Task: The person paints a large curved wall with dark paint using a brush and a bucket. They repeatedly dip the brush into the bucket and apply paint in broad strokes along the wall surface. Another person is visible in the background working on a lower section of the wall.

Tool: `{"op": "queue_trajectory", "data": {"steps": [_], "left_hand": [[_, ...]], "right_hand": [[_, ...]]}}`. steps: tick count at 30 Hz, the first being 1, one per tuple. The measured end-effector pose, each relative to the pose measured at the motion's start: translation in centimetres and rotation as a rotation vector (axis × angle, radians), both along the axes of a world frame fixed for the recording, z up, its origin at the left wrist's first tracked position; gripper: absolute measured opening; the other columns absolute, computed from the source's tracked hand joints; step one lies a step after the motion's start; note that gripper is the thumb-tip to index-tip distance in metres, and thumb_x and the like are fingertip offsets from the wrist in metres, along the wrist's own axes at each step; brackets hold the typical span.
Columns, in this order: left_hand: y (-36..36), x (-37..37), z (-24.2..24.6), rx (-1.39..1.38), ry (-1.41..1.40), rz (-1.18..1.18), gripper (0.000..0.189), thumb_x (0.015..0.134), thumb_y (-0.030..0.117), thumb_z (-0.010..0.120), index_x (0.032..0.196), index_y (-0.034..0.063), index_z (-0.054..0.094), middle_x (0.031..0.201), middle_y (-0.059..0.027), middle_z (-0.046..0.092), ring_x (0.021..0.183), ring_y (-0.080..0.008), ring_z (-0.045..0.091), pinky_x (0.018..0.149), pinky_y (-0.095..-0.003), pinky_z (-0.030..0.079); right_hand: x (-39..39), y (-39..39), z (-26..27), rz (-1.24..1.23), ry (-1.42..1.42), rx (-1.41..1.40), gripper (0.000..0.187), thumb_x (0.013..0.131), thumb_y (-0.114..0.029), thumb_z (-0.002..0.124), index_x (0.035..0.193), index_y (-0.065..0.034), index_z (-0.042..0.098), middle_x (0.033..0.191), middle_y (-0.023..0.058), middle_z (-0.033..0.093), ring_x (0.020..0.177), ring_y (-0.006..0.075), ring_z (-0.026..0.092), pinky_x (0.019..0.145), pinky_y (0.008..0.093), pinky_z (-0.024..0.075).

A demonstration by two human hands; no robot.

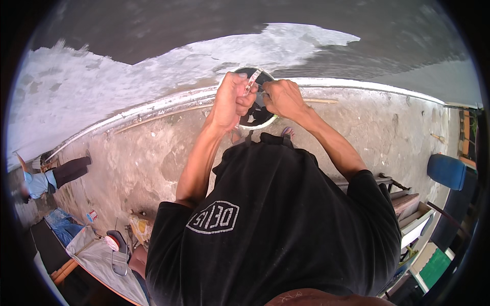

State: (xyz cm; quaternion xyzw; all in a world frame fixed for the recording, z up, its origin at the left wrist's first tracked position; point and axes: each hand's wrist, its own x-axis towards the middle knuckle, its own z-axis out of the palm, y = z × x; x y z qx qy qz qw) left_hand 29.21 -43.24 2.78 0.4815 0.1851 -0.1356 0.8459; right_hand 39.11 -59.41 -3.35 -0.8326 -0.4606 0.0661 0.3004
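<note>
Near the top middle, my left hand (235, 97) is closed around a thin transparent strip or sachet (252, 81), whose upper end sticks out above the fingers. My right hand (284, 97) is just to the right, its fingers bent toward the left hand; whether it pinches anything is hidden. Both hands are over a round dark bucket (260, 124) with a pale rim, which stands by the foot of the wall. The bucket's contents are mostly covered by my hands. Behind it rises a dark grey wall (214, 46) partly coated in whitish paint.
A long thin pole (164, 118) lies along the wall's base on the worn concrete floor (168, 160). Another person (42, 183) stands at the far left by the wall. A blue plastic barrel (446, 171) is at right. A grey tarp (111, 260) lies at lower left.
</note>
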Motion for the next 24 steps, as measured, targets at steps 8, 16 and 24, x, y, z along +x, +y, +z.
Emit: {"op": "queue_trajectory", "data": {"steps": [8, 16, 24], "left_hand": [[0.9, -0.3, -1.0, -0.006, -0.025, 0.004, 0.051, 0.084, 0.057, 0.036, 0.089, 0.0078, 0.049, 0.06, 0.0094, 0.026, 0.049, -0.0033, 0.018, 0.045, -0.0231, 0.015], [1.3, -0.9, -1.3, -0.093, -0.041, 0.02, 0.055, 0.084, 0.06, 0.039, 0.091, 0.006, 0.049, 0.058, 0.0073, 0.027, 0.047, -0.0053, 0.019, 0.046, -0.0231, 0.015], [1.2, -1.1, -1.1, -0.161, -0.012, 0.025, 0.061, 0.083, 0.06, 0.043, 0.095, 0.0016, 0.05, 0.059, 0.0055, 0.029, 0.047, -0.0061, 0.02, 0.046, -0.0229, 0.016]], "right_hand": [[-0.9, -1.0, 2.7, -0.146, 0.108, 0.068, 0.015, 0.072, -0.011, 0.063, 0.075, 0.0025, 0.067, 0.067, 0.0243, 0.063, 0.064, 0.0431, 0.063, 0.062, 0.0483, 0.05], [-0.5, -0.3, 1.2, 0.016, 0.54, 0.033, 0.024, 0.074, -0.008, 0.063, 0.094, 0.0028, 0.071, 0.069, 0.0224, 0.066, 0.068, 0.0404, 0.066, 0.067, 0.045, 0.0508], [-1.3, -0.1, -3.1, -0.038, 0.025, 0.184, 0.007, 0.075, -0.005, 0.059, 0.078, 0.0016, 0.058, 0.071, 0.0203, 0.063, 0.068, 0.0408, 0.064, 0.057, 0.048, 0.0478]]}}
